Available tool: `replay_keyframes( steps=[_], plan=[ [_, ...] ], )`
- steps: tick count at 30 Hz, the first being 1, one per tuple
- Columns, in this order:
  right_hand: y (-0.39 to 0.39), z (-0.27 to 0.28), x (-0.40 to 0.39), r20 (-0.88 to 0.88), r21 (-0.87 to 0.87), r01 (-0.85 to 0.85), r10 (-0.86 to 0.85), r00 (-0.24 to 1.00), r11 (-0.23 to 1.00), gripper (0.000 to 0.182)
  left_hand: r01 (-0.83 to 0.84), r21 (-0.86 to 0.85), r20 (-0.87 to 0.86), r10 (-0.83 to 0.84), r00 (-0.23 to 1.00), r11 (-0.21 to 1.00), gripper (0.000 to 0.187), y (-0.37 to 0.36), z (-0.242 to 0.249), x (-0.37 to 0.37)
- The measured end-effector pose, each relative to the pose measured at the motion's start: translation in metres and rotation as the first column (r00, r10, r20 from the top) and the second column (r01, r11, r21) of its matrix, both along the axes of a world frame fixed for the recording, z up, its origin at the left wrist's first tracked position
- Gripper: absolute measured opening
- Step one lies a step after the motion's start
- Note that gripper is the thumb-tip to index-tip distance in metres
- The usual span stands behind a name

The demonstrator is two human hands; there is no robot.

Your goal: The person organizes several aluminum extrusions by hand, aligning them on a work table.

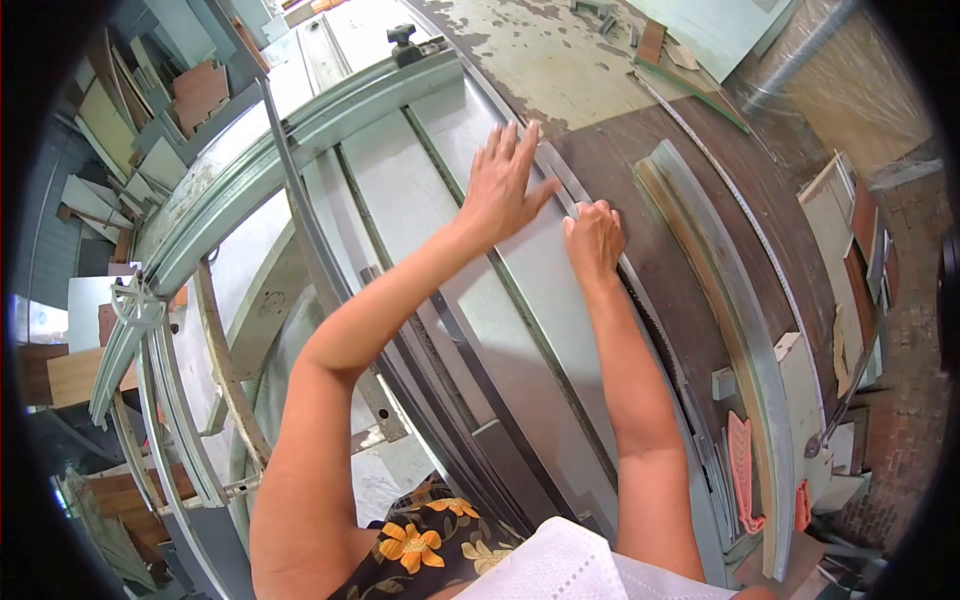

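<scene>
A long metal strip [566,179] is seen along the side of the ribbed metal table [540,262], next to the brown tabletop [690,270]. The strip is pinched by the right hand [595,240], with its fingers curled in and closed. How hard it is squeezed cannot be told. The left hand [497,193] is held just beside it, with its fingers open and spread and nothing gripped. Whether the strip is touched by that thumb cannot be told.

The strip is best held lightly and kept straight along the table's side. The open palm is best kept low and flat, so that a bump can be felt. Skin could be nicked if a thin edge is rubbed fast.

Close to the right forearm, a dark, jagged edge [655,335] is seen, and it is best not brushed by the arm. Past the hands, the way is crossed by a metal rail [375,95] topped by a black knob [403,42]. On the brown tabletop, a long curved bar [690,215], a small block [722,384] and a pink plastic handle [740,470] are seen. Wood scraps [200,95] are stacked far off on the left.
</scene>
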State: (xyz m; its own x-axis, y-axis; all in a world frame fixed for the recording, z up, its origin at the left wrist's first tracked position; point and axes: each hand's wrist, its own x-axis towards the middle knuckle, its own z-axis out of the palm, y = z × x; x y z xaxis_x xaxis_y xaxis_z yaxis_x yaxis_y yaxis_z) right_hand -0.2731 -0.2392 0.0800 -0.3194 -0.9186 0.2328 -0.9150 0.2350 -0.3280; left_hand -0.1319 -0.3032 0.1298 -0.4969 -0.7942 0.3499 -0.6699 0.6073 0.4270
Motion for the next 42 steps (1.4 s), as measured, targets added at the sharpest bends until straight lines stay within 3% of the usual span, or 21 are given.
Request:
replay_keyframes(
  steps=[2, 6, 9, 14, 18, 26, 29, 33, 36, 42],
  plan=[
    [-0.011, 0.002, 0.006, 0.029, -0.004, -0.010, 0.010, 1.000, 1.000, 0.016, 0.094, 0.030, -0.108, -0.090, 0.990, 0.995, 0.066, 0.030, 0.010, 0.028],
    [-0.031, 0.008, 0.018, 0.092, -0.107, 0.016, -0.006, 0.996, 0.994, 0.020, 0.142, 0.288, -0.269, -0.062, 0.961, 0.947, 0.059, 0.091, 0.017, 0.085],
    [-0.039, 0.023, 0.015, 0.192, 0.009, 0.003, -0.005, 0.981, 1.000, 0.021, 0.117, 0.469, -0.374, 0.077, 0.924, 0.875, 0.048, 0.131, 0.005, 0.122],
    [-0.039, 0.053, -0.007, 0.254, -0.077, -0.025, 0.044, 0.966, 0.997, 0.024, 0.184, 0.686, -0.551, 0.337, 0.764, 0.704, 0.039, 0.183, -0.010, 0.158],
    [-0.011, 0.079, -0.019, 0.157, -0.112, -0.045, 0.062, 0.986, 0.993, 0.022, 0.248, 0.705, -0.607, 0.383, 0.696, 0.665, 0.036, 0.203, -0.015, 0.172],
    [0.080, 0.153, -0.040, -0.068, -0.227, -0.030, 0.015, 0.998, 0.973, 0.021, 0.285, 0.667, -0.636, 0.326, 0.699, 0.688, 0.035, 0.222, 0.005, 0.170],
    [0.125, 0.194, -0.040, -0.088, -0.176, 0.023, -0.039, 0.995, 0.984, 0.021, 0.323, 0.675, -0.645, 0.316, 0.696, 0.663, 0.034, 0.228, 0.011, 0.167],
    [0.200, 0.233, -0.043, -0.124, -0.230, 0.055, -0.085, 0.989, 0.972, 0.019, 0.416, 0.676, -0.684, 0.307, 0.662, 0.609, 0.034, 0.233, 0.022, 0.159],
    [0.269, 0.255, -0.045, -0.180, -0.300, 0.059, -0.117, 0.977, 0.952, 0.019, 0.514, 0.585, -0.762, 0.208, 0.613, 0.628, 0.036, 0.228, 0.031, 0.146],
    [0.423, 0.262, -0.051, -0.342, -0.408, 0.029, -0.183, 0.922, 0.913, 0.021, 0.601, 0.524, -0.843, 0.268, 0.466, 0.603, 0.059, 0.227, 0.097, 0.108]
  ],
)
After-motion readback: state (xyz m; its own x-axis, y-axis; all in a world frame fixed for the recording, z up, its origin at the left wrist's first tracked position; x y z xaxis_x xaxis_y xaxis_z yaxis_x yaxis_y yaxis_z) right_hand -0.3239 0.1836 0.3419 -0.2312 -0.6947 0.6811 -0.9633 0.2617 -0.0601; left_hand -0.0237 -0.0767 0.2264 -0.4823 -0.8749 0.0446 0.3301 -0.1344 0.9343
